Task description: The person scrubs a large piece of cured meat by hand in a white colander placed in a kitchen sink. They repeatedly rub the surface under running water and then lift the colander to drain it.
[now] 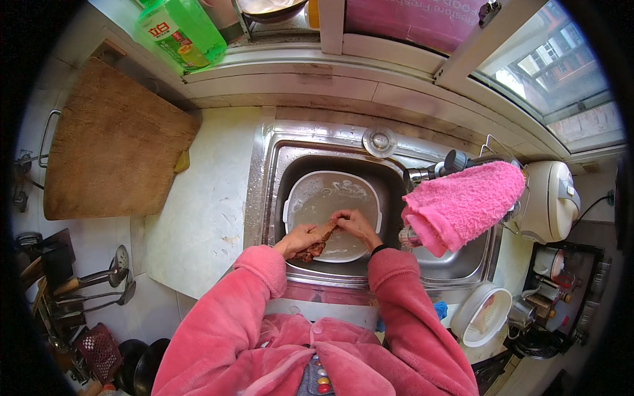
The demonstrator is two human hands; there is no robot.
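My left hand (302, 239) grips a piece of raw meat (313, 250), reddish brown with a paler, narrow end that looks like poultry. At that narrow end, the fingers of my right hand (355, 225) pinch the meat. Both hands are above a white plastic basin (292, 190) of cloudy water with some foam on it. The basin stands inside the left bowl of a stainless steel sink (270, 158). My palms hide part of the meat, so its exact cut cannot be told.
A pink towel (460, 203) hangs over the faucet area and partly covers the right sink bowl (453, 262). Further right are a rice cooker (550, 203) and a white container (463, 317). A wooden cutting board (116, 143) leans at left; a green detergent bottle (181, 34) stands behind.
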